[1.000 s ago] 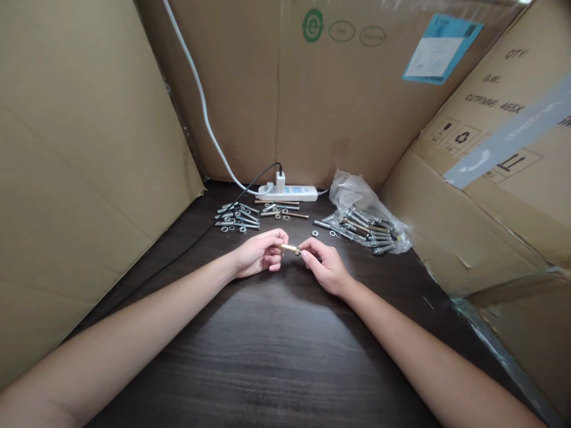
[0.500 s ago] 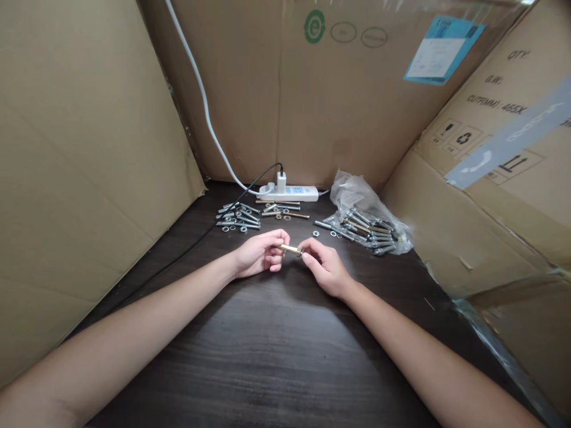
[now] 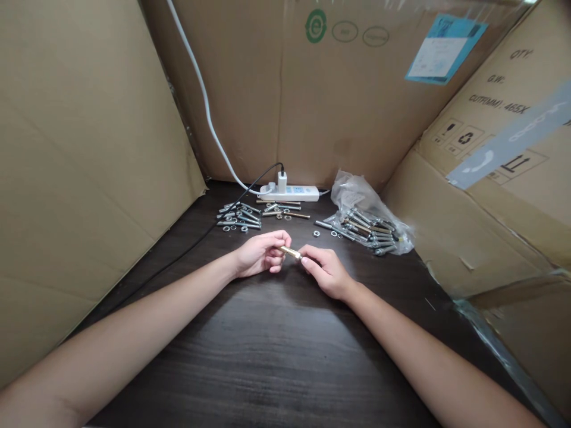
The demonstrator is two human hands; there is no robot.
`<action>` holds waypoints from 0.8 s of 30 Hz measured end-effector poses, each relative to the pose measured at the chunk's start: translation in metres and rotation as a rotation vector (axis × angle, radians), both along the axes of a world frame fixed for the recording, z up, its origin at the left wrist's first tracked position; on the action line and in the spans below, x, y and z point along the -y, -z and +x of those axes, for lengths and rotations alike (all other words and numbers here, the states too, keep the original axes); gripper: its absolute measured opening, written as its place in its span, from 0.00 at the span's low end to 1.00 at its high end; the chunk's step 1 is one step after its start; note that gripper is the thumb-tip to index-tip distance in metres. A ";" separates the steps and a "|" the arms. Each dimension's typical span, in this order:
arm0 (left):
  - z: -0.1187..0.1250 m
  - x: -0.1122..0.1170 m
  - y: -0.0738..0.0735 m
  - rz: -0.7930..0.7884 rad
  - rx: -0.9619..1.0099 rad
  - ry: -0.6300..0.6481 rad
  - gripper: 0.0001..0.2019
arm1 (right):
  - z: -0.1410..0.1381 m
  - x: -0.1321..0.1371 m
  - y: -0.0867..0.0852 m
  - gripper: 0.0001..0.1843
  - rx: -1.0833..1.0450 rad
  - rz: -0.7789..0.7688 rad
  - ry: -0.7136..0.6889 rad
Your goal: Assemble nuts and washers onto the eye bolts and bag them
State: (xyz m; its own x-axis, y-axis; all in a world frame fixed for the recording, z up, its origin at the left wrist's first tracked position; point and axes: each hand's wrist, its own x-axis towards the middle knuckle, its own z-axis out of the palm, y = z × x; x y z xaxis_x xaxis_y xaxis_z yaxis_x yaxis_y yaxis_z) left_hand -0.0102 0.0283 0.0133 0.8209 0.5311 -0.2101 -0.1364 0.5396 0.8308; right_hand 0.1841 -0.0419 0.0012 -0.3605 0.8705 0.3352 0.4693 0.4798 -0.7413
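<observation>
Between my two hands is a brass-coloured expansion bolt, held slantwise over the dark table. My left hand is closed on its upper left end with thumb and forefinger, the other fingers curled below. At the lower right end, thumb and forefinger of my right hand pinch its tip, where a small nut or washer may sit; the fingertips partly hide it. Beyond my hands lie silver bolts with nuts and washers, more brass and silver bolts, and a loose nut.
A clear plastic bag with several bolts lies at the back right. Behind the loose bolts stands a white power strip. A black cable crosses the table on the left. Cardboard walls enclose the back and sides.
The fingers of my right hand have shifted slightly and closed more tightly around the bolt's end. My left hand holds nearly the same place.
</observation>
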 end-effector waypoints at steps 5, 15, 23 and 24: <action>0.000 0.000 0.000 -0.009 0.004 -0.007 0.05 | 0.001 -0.001 0.001 0.16 0.005 -0.009 -0.017; 0.000 0.000 0.001 -0.013 0.009 -0.012 0.05 | -0.002 -0.001 0.001 0.15 0.045 0.020 0.032; 0.001 0.000 -0.001 -0.016 0.009 -0.032 0.04 | -0.005 0.002 0.003 0.12 -0.034 0.141 0.167; 0.001 0.000 -0.001 -0.020 0.009 -0.033 0.04 | -0.006 0.003 0.003 0.14 -0.033 0.153 0.165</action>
State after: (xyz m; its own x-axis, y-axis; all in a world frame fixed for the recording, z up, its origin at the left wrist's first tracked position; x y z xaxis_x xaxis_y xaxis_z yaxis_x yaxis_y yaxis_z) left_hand -0.0093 0.0281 0.0144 0.8049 0.5537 -0.2133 -0.1619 0.5508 0.8188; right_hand 0.1783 -0.0445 -0.0016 -0.2036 0.8547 0.4775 0.5276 0.5066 -0.6819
